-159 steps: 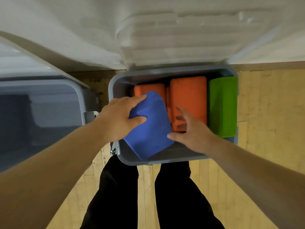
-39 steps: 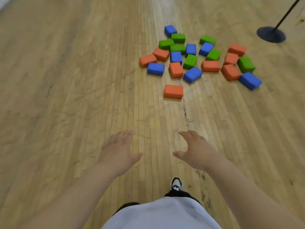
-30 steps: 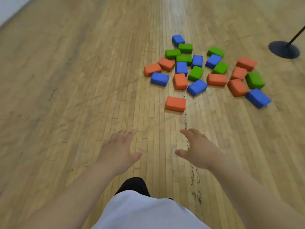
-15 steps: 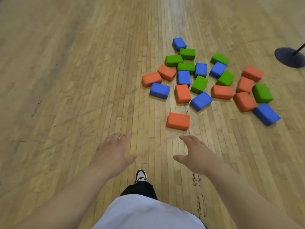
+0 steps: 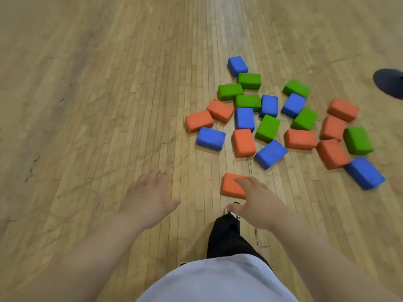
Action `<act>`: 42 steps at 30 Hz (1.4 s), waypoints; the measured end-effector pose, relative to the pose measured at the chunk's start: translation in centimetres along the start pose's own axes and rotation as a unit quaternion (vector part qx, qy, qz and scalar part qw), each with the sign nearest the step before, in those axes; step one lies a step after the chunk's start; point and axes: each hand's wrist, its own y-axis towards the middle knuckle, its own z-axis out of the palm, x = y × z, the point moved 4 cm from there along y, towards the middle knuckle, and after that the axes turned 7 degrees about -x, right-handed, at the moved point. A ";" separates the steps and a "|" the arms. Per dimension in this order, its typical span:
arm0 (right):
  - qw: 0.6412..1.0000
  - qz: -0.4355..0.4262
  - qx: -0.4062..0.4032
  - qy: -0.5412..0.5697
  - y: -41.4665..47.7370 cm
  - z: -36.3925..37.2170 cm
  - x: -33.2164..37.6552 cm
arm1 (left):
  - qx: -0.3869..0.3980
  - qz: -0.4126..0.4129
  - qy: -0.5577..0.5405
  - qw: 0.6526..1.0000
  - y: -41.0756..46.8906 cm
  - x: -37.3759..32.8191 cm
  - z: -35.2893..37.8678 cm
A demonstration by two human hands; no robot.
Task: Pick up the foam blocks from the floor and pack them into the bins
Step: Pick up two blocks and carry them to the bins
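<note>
Both arms reach forward in the lower half of the frame, left hand and right hand released, fingers spread and grasping nothing. The right fingers overlap a lone orange block, but I cannot tell if they touch it. Beneath is a pale plank floor with a dark round base at the right edge. The other foam blocks — orange, blue and green bricks with soft corners — lie scattered right of centre, several touching.

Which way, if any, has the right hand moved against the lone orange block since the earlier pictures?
Yes: forward. The right hand now overlaps the orange block; before, it fell short.
</note>
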 end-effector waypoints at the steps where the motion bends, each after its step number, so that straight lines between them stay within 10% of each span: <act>1: 1.000 -0.002 0.003 0.000 2.0 -0.8 -0.7 | 0.000 -0.005 0.000 1.000 1.9 -0.6 -0.4; 15: 0.997 -0.048 0.032 -0.048 26.5 -16.1 -5.8 | -0.021 -0.028 -0.017 0.999 25.0 -8.4 -6.3; 31: 0.989 0.135 0.060 0.023 52.2 -18.7 -9.0 | 0.118 0.125 0.078 0.982 60.2 -7.5 -9.5; 42: 0.971 0.177 0.156 -0.047 72.6 -0.1 -23.4 | 0.207 0.224 0.125 0.944 79.2 -9.5 14.0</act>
